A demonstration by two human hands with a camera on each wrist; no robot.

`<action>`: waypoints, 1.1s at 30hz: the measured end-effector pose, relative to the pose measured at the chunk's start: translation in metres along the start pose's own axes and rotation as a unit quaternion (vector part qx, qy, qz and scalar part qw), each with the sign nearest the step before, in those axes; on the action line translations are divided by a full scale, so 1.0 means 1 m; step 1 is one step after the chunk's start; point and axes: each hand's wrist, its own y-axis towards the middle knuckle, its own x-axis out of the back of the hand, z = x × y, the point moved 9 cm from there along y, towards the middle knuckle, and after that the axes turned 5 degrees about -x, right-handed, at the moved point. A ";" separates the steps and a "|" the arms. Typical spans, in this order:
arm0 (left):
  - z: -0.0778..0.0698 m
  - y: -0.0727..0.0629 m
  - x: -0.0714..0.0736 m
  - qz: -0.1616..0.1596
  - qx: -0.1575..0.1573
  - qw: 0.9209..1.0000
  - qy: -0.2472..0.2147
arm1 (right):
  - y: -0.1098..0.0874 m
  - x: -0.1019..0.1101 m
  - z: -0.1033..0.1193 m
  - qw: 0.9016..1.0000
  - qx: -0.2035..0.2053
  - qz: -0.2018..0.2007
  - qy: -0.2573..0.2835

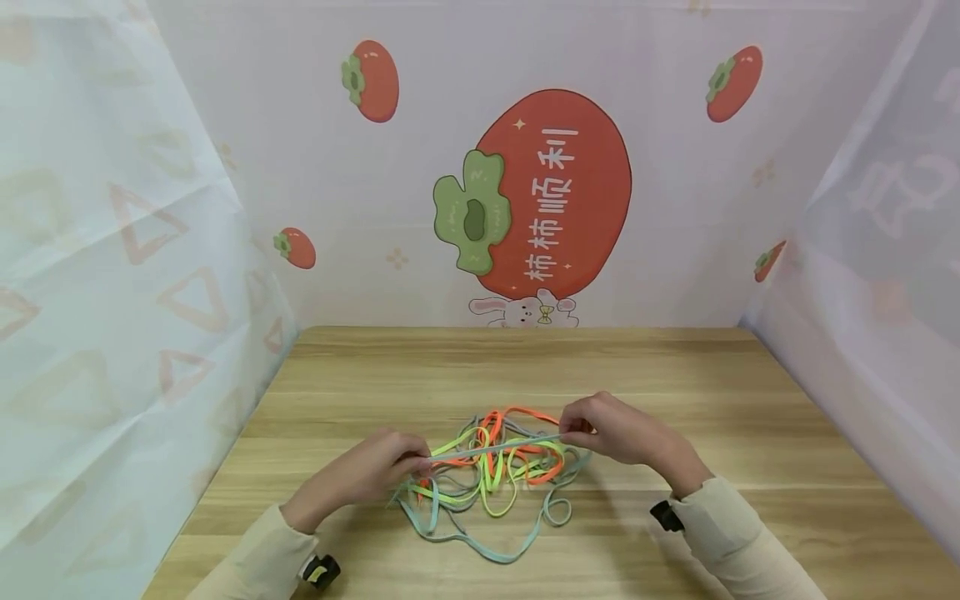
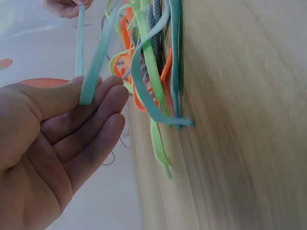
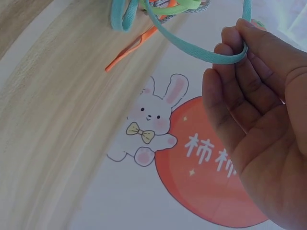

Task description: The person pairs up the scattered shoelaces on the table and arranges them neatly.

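Observation:
A light blue shoelace (image 1: pixel 495 447) is stretched nearly straight between my two hands, above a tangled pile of laces. My left hand (image 1: pixel 390 464) pinches it between thumb and index finger, the other fingers loosely bent in the left wrist view. At the other end my right hand (image 1: pixel 611 427) pinches the same lace, which loops back down from its fingertips (image 3: pixel 231 36). Beneath lie yellow-green laces (image 1: pixel 492 479), orange laces (image 1: pixel 534 412) and grey laces (image 1: pixel 468 502), crossing one another. More of the light blue lace (image 1: pixel 502 557) curves across the table in front of the pile.
The wooden table (image 1: pixel 675 367) carries the pile near its middle. A white sheet printed with persimmons (image 1: pixel 577 192) and a rabbit stands behind it, and pale sheets (image 1: pixel 135 333) hang along both sides. An orange lace tip (image 3: pixel 122 55) sticks out from the pile.

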 end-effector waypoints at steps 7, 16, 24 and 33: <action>0.003 -0.005 0.006 -0.001 0.001 1.000 0.012 | -0.008 0.001 -0.005 1.000 0.001 -0.007 0.005; 0.008 -0.010 0.014 -0.011 -0.007 1.000 0.013 | -0.013 0.006 -0.014 1.000 -0.002 -0.013 0.005; 0.019 -0.022 0.017 -0.023 0.004 1.000 0.008 | -0.016 0.007 -0.021 1.000 -0.012 -0.008 0.005; 0.028 -0.034 0.027 -0.033 0.001 0.999 0.001 | -0.022 0.009 -0.031 1.000 -0.019 -0.016 0.008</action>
